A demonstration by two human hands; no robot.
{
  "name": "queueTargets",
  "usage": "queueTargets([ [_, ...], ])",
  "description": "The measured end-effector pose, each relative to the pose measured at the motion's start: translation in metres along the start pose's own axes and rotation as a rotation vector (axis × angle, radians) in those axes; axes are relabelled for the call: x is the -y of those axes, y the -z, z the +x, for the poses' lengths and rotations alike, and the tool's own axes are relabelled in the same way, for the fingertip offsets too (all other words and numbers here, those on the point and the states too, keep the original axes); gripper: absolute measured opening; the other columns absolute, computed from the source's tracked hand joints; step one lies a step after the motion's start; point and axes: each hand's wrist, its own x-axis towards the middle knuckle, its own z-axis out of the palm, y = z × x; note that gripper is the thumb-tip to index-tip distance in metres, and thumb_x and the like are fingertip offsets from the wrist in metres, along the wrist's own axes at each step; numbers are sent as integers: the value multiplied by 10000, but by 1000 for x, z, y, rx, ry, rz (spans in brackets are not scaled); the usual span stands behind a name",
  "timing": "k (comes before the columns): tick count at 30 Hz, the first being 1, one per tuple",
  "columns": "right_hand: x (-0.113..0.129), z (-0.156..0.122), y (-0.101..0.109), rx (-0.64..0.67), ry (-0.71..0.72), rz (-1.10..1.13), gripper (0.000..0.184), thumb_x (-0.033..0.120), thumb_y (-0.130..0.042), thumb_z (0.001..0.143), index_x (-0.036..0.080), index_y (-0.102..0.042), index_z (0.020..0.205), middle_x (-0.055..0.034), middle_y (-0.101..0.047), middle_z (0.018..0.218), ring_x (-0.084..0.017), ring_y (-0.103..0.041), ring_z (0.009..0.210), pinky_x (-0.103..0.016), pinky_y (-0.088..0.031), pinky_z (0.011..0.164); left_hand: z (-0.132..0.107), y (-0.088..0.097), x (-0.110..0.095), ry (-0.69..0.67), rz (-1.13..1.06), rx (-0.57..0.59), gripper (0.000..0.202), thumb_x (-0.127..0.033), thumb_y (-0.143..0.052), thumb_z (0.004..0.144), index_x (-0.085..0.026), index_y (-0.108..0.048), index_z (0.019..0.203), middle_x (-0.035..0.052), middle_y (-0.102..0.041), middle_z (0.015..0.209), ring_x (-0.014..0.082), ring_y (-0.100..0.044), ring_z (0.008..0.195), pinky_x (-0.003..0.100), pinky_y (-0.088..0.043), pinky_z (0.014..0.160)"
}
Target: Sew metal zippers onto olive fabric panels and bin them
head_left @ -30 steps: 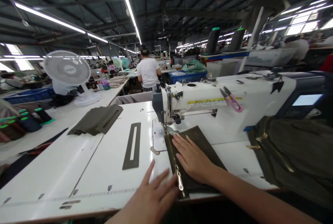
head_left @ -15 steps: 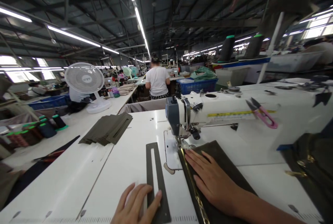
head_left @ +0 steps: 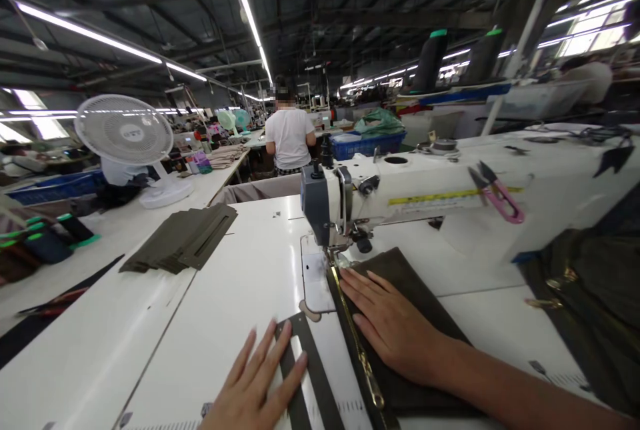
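Lower centre: right hand [head_left: 395,327] flat, fingers spread, pins olive panel [head_left: 400,270] and zipper [head_left: 356,343] by presser foot [head_left: 334,255], left hand [head_left: 255,383] open on slotted strip [head_left: 316,377]; aligning stage I'd judge, strip needs squaring to zipper.

counter [head_left: 150,323]: plain glossy white, black ruler ticks along near edge
sewing machine [head_left: 425,197]: white body, grey head end, yellow scale strip on the arm
fabric panel [head_left: 405,277]: dark olive, no pattern
zipper [head_left: 357,343]: brass-gold teeth
slotted strip [head_left: 320,387]: dark grey-olive, white counter showing through the slot
stack of cut pieces [head_left: 183,240]: same olive
thread snips [head_left: 497,195]: pink handle, dark blades
thread cones [head_left: 430,60]: near-black, green caps
fan [head_left: 125,133]: white
crate [head_left: 367,145]: blue
shirt [head_left: 289,139] on the person ahead: white
bundle [head_left: 590,297] at right: dark olive, gold hardware
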Motion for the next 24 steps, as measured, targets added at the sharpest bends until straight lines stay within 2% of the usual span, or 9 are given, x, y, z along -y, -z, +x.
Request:
queueTargets([
  [3, 5, -1, -1, -44, -37, 6, 472, 182, -362, 848, 107, -392, 1313, -109, -343, 1382, -207, -299, 1276, -430, -275, 1038, 12, 11, 10, -21, -42, 32, 487, -265, -401, 877, -160, -318, 1345, 89, -386, 1369, 256, -313, 1274, 413, -341, 1011],
  [6, 9, -2, -2, -77, -77, 13, 463, 184, -361, 853, 101, -402, 1306, -112, -364, 1371, -206, -308, 1271, -430, -272, 1040, 18, 11, 12, -43, -34, 17, 469, -135, -410, 814, -152, -420, 1282, 87, -446, 1327, 247, -387, 1229, 373, -400, 979],
  [11, 11, -6, -4, -93, -61, 25, 435, 190, -351, 864, 79, -439, 1276, -119, -411, 1340, -207, -342, 1252, -424, -275, 1044, 10, 6, 6, 68, -111, -43, 434, -50, -321, 828, -198, -509, 1191, 83, -587, 1159, 199, -556, 1060, 294, -497, 862],
  [15, 15, -9, -6, -112, -50, 16, 425, 172, -348, 861, 81, -456, 1262, -128, -417, 1333, -214, -339, 1254, -431, -288, 1038, 22, 19, 13, 128, -327, -213, 352, -116, -364, 870, -187, -486, 1192, 73, -634, 1079, 151, -621, 946, 237, -516, 822],
  [17, 18, -10, -5, -109, -53, 2, 429, 162, -349, 853, 73, -458, 1259, -139, -418, 1330, -221, -342, 1253, -437, -293, 1033, 41, 23, 17, 159, -385, -316, 342, -104, -381, 869, -166, -479, 1191, 101, -612, 1122, 160, -595, 1008, 270, -500, 864],
  [19, 21, -10, -4, -102, -48, -8, 440, 148, -350, 841, 67, -454, 1261, -147, -416, 1330, -228, -347, 1248, -447, -296, 1029, 65, 19, 18, 134, -379, -409, 319, -89, -381, 862, -144, -509, 1150, 119, -600, 1140, 177, -574, 1045, 334, -475, 910],
  [20, 21, -10, -4, -100, -42, -8, 451, 135, -349, 832, 69, -446, 1268, -148, -415, 1331, -229, -348, 1248, -451, -297, 1026, 77, 14, 16, 107, -363, -401, 308, -85, -388, 854, -136, -529, 1124, 119, -612, 1123, 189, -580, 1036, 377, -459, 929],
  [24, 20, -12, -4, -95, -14, 20, 494, 107, -348, 816, 89, -394, 1307, -136, -404, 1341, -216, -342, 1252, -441, -300, 1024, 108, -13, 6, 70, -341, -209, 295, -34, -403, 801, -103, -598, 1011, 117, -654, 1038, 218, -624, 952, 445, -467, 909],
])
